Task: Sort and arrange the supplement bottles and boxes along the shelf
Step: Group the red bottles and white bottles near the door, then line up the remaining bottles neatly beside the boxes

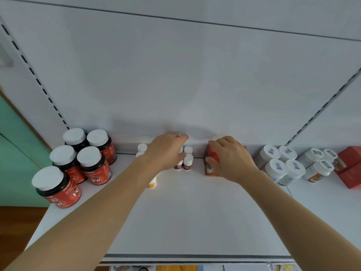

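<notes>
**Two hands at the back of the shelf**

I see both of my hands reaching to the rear of the white shelf (195, 212). My right hand (232, 159) has its grip closed around a red box (212, 169), thumb on the near left edge and fingers curled over the top. My left hand (168, 151) lies over a cluster of small white-capped bottles (188, 162); I cannot tell whether its grip has closed on one, as the fingers hide what is under them. Just right of that hand two small bottles stand upright, near the red box but apart from it. Below its wrist a yellow-labelled bottle (152, 183) shows. Far left of it stand five red jars (93, 169) with white lids. Right of my right hand sit white tubs (277, 169), then more red boxes (349, 167).
</notes>
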{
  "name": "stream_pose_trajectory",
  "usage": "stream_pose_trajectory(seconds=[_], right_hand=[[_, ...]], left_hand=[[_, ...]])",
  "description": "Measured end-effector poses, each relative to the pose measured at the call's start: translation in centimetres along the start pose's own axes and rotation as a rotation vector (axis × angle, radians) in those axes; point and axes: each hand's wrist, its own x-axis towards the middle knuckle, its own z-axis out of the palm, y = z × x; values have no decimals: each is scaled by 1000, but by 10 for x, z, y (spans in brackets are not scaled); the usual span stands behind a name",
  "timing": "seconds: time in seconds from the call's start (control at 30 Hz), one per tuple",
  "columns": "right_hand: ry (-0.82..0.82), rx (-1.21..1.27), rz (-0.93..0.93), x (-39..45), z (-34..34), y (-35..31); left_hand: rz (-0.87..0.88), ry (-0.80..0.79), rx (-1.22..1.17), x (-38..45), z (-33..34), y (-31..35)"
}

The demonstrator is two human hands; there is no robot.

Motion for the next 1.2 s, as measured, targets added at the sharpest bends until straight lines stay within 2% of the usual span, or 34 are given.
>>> stream_pose_trajectory(seconds=[0.23, 0.5, 0.87, 1.2], right_hand=[[-107, -35, 118, -31, -9, 55], [-204, -137, 25, -39, -3, 98], [-200, -62, -40, -35, 10, 108], [-185, -53, 16, -40, 12, 100]], left_hand=[[54, -34, -8, 15, 15, 65], [-73, -96, 83, 28, 42, 100], [-192, -157, 95, 28, 46, 112], [-179, -176, 67, 29, 48, 108]])
